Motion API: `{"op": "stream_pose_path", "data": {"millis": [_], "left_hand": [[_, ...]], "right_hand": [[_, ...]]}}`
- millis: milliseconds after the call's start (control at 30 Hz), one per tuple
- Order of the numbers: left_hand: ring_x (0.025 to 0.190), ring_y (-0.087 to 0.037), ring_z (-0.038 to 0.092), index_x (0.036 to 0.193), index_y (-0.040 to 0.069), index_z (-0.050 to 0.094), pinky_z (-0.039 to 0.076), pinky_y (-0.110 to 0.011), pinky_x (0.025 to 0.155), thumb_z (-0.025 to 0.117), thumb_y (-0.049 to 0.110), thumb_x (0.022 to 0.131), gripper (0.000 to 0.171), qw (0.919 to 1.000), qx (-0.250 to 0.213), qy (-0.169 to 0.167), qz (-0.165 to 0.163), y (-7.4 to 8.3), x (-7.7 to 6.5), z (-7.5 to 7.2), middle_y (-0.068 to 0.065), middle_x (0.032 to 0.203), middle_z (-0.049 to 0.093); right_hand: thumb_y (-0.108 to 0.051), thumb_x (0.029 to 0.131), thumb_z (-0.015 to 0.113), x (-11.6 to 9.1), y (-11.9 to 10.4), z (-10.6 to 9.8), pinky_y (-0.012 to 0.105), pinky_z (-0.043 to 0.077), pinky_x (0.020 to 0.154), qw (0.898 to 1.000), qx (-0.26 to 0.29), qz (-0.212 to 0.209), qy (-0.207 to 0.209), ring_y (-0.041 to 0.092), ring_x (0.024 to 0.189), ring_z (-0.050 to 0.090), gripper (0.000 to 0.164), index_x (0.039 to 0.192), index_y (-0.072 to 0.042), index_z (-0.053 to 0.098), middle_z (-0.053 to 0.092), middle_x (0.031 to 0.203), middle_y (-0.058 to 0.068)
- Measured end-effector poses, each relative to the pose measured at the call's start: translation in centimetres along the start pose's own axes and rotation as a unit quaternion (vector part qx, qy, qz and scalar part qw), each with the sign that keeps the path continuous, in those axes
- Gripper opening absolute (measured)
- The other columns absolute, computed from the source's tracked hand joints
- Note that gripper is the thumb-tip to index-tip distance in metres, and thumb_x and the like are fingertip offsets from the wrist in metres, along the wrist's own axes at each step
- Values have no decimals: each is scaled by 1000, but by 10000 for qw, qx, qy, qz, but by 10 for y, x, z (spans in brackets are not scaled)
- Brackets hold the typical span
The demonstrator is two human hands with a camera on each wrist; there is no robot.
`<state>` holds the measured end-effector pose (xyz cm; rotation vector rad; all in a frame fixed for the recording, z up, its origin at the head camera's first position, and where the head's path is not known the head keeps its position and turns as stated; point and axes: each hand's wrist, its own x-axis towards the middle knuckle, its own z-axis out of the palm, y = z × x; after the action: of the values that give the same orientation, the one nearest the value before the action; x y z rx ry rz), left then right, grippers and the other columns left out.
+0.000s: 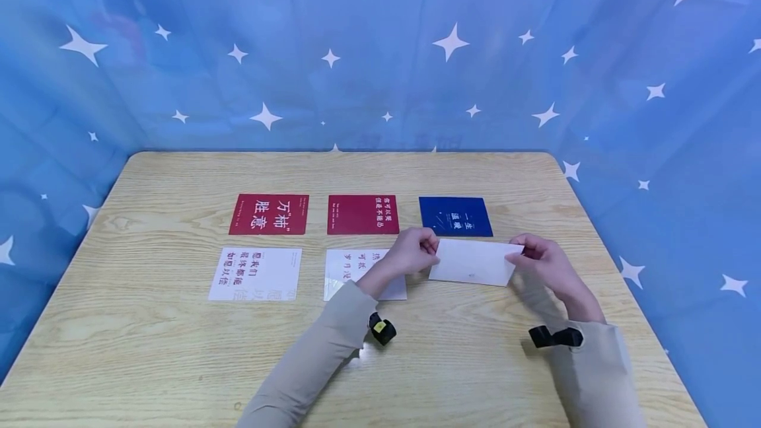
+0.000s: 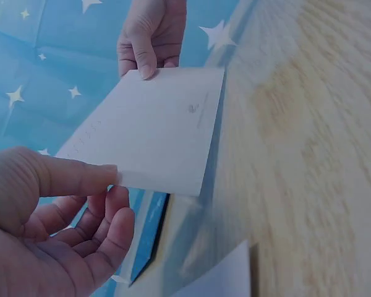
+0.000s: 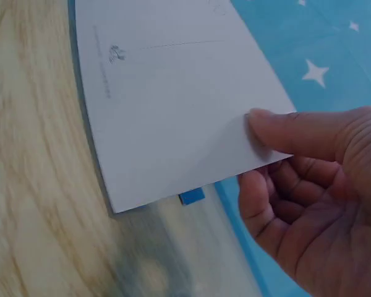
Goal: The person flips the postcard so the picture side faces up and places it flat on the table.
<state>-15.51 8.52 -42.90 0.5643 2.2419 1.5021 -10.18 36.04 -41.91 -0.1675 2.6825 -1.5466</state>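
Both hands hold one white postcard (image 1: 473, 261) by its two short ends, in front of the blue postcard (image 1: 455, 216). My left hand (image 1: 411, 251) pinches its left end, thumb on top and fingers beneath. At the opposite end my right hand (image 1: 543, 264) pinches a corner in the same way, as the right wrist view shows. The side facing up is mostly blank, with a small printed mark and fine lines. Under my left wrist lies a white postcard with dark characters (image 1: 341, 274), partly covered by the hand and sleeve.
Two red postcards, one at the far left (image 1: 269, 214) and one in the middle (image 1: 363, 214), form a back row with the blue one. A white postcard (image 1: 255, 274) lies at the front left. Behind the wooden table (image 1: 178, 362) hangs a blue curtain (image 1: 357, 51) with white stars.
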Motion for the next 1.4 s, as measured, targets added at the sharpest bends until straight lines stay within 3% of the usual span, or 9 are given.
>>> {"op": "stream_pose_path", "data": {"millis": [300,567,700,833,967,1133,1233,1400], "left_hand": [[68,-9,52,77,4,62,46,-17,63,71,-4,78,13,9994,-272,1,216,0,-4,-7,-1,75,59],[66,-9,51,82,2,69,44,-16,58,70,2,81,2,9989,-358,-17,312,0,-9,-13,-3,78,64],[66,-6,53,84,-1,72,45,-16,59,70,0,80,5,9986,-357,-87,389,1,-14,-16,-5,80,68],[72,-6,59,87,-2,73,49,-17,65,68,-3,80,8,9977,-491,-166,437,-1,-19,-17,-9,87,70],[77,-8,61,90,1,74,49,-19,68,69,4,82,10,9974,-665,-99,242,-5,-23,-17,-8,91,71],[73,-6,60,90,3,75,49,-19,66,74,7,78,13,9968,-775,172,41,-7,-25,-10,-6,88,71],[70,-6,59,90,0,74,49,-18,65,75,3,76,14,9965,-760,324,154,-7,-26,-5,-7,86,71],[72,-13,63,91,-5,71,50,-17,66,74,-5,73,17,9961,-581,509,438,-9,-28,3,-12,88,68]], "right_hand": [[5,85,63,-1,-8,-5,21,48,57,9988,378,-312,71,5,67,55,9,92,9,59,63,82,-9],[9,82,65,-4,-14,-5,20,45,54,9967,630,-461,206,6,65,57,6,86,5,64,66,82,-6],[11,82,63,-8,-14,-5,19,48,58,9951,742,-646,-55,8,74,62,9,86,3,66,69,89,-2],[18,82,58,-13,-10,-6,18,51,67,9872,1081,-1069,-480,8,88,64,16,88,6,66,70,95,-1],[22,80,57,-18,-6,-7,17,51,71,9783,1357,-1402,-689,8,99,62,19,90,9,67,68,102,2],[19,80,60,-25,-2,-6,16,50,67,9856,1134,-1201,-362,8,96,58,20,88,5,72,65,102,2],[18,80,60,-28,0,-4,16,48,66,9898,969,-1017,-241,8,97,56,20,88,4,72,64,106,1],[18,81,58,-32,3,-3,15,49,70,9920,865,-819,-428,2,109,53,24,96,6,71,60,121,-7]]}}
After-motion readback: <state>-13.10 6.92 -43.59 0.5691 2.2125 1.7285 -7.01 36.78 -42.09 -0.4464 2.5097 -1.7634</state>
